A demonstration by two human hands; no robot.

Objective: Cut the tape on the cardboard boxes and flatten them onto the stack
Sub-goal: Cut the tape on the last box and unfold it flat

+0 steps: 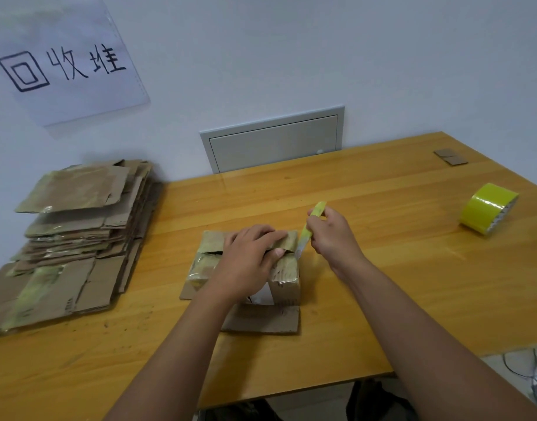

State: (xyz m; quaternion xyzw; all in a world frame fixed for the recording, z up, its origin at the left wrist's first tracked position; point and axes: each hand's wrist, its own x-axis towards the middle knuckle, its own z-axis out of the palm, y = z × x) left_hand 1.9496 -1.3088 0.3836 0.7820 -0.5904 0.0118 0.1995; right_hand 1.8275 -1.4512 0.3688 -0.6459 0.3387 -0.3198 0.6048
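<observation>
A small brown cardboard box (287,281) with yellow-green tape stands in the middle of the wooden table (382,268), its lower flaps spread flat. My left hand (250,256) lies over the box's top, fingers on the far flap and thumb at the split between the flaps. My right hand (331,235) grips a yellow-green utility knife (311,224), whose blade points down at the box's top right edge. At the left lies the stack of flattened boxes (75,235), reaching the wall.
A roll of yellow-green tape (487,208) lies at the right of the table. Two small cardboard scraps (450,157) sit at the far right corner. A grey wall panel (273,141) and a handwritten paper sign (66,62) are on the wall behind.
</observation>
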